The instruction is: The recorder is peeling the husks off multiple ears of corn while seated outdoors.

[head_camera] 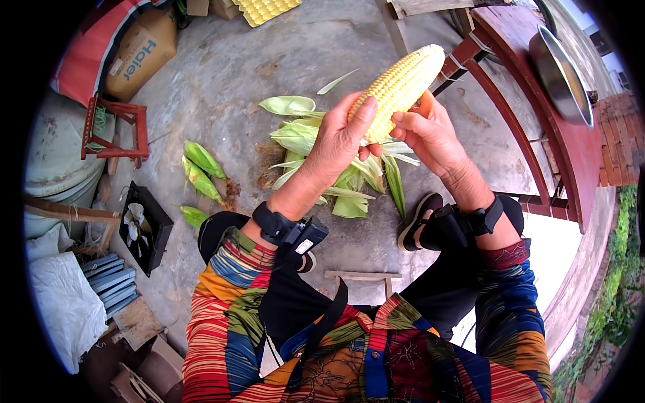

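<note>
A bare yellow ear of corn (403,85) is held up in front of me, its tip pointing to the upper right. My left hand (347,123) grips the lower end, thumb along the kernels. On the other side, the fingertips of my right hand (426,128) pinch at the kernels near the base; what lies beneath them is hidden. Below the hands, a heap of pale green corn husks (352,186) is spread over the concrete floor. Brown corn silk (269,163) lies at the heap's left side. Several ears in green husks (201,176) rest on the floor farther left.
To the right stands a dark red wooden table (549,116) bearing a metal basin (562,75). At left are a small red stool frame (118,131), a black-framed fan (143,229) and a large lidded bin (65,151). A cardboard box (143,55) sits behind them.
</note>
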Action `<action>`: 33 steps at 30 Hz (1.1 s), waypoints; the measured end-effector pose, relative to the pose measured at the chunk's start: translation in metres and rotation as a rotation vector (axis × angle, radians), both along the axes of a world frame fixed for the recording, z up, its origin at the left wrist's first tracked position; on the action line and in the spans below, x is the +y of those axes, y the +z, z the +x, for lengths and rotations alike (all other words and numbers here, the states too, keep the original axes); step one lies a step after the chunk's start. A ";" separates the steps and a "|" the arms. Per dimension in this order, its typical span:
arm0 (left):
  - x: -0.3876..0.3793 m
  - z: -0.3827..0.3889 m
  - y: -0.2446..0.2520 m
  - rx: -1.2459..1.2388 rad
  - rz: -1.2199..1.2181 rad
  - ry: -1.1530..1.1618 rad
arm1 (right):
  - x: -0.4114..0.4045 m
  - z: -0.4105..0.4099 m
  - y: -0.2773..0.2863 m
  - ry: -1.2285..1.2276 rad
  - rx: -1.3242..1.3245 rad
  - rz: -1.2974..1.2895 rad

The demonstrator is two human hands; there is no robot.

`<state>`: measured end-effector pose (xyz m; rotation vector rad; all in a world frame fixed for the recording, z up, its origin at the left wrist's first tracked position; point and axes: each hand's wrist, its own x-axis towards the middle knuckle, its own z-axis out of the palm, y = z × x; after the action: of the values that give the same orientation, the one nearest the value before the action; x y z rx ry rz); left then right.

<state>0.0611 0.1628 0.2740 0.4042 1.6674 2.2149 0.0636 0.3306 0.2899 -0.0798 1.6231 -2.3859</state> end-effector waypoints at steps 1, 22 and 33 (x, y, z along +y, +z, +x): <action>0.001 0.001 0.001 -0.001 0.002 -0.001 | -0.002 0.000 0.000 -0.015 0.008 -0.011; 0.009 0.007 -0.012 0.044 -0.014 0.106 | -0.009 0.002 -0.016 -0.157 0.145 0.123; 0.008 0.008 -0.012 0.000 -0.015 0.093 | -0.007 0.001 -0.014 -0.146 0.100 0.173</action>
<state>0.0687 0.1710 0.2617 0.3289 1.7346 2.2664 0.0651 0.3232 0.2763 -0.0511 1.9366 -2.3683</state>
